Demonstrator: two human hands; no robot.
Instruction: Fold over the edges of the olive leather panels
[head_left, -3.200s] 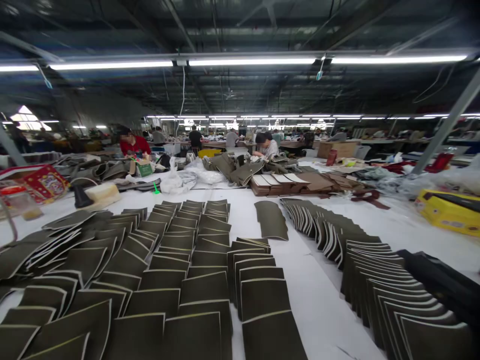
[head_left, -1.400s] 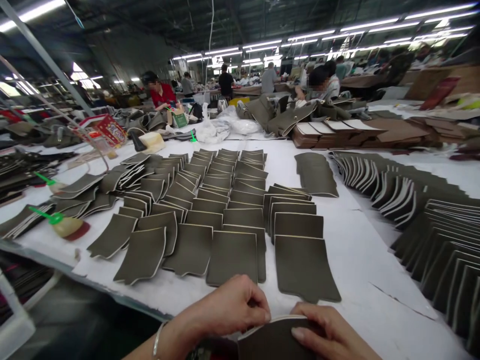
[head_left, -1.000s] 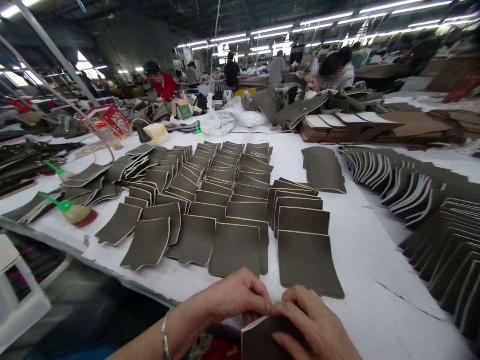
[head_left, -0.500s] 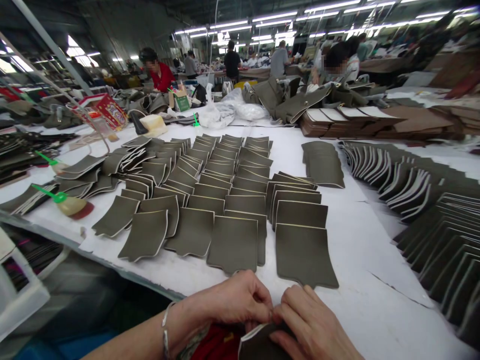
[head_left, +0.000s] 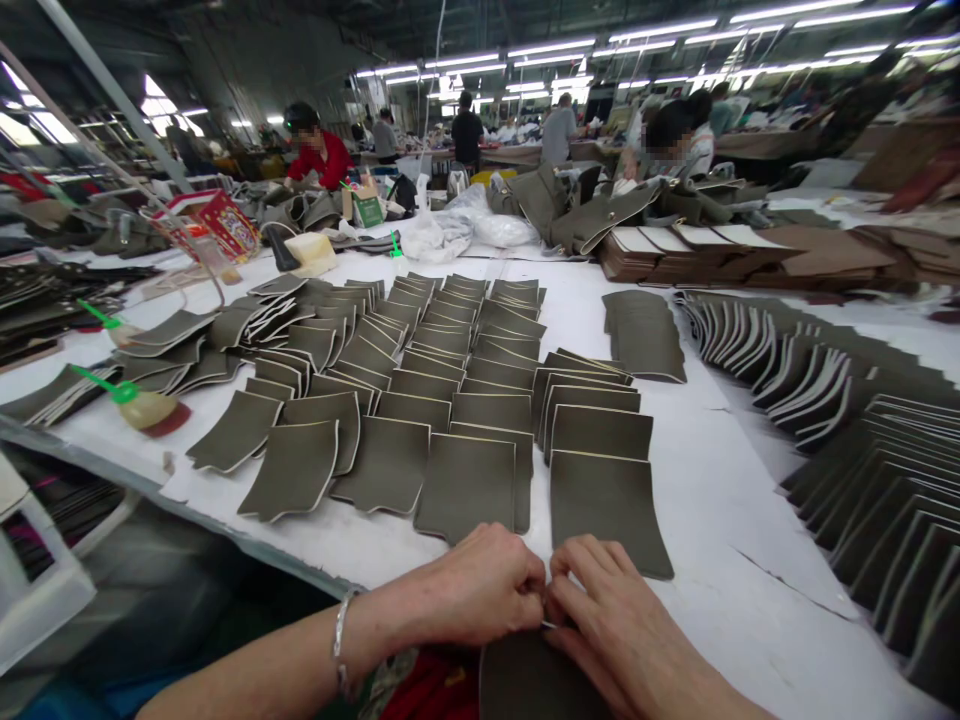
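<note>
Low at the front edge of the table, my left hand (head_left: 499, 580) and my right hand (head_left: 600, 600) meet over a dark olive leather panel (head_left: 525, 680). Both are closed, with fingertips pinching the panel's upper edge, where a thin pale line shows. The panel's lower part runs out of view. Just beyond my hands lies a similar leather panel (head_left: 607, 510), first in an overlapping row. To its left, more rows of the same panels (head_left: 469, 480) spread across the white tabletop (head_left: 720, 560). My fingertips partly hide one another.
A bottle of glue-like liquid with a green nozzle (head_left: 150, 410) lies at left. Fanned dark panels (head_left: 900, 500) line the right side. Brown stacked pieces (head_left: 675, 255), plastic bags (head_left: 450, 230) and a red box (head_left: 217, 225) stand farther back. Several people work beyond.
Both hands have risen slightly, staying together at the panel's edge. More of the panel's flat face shows below them, and its white side edge has turned out of sight.
</note>
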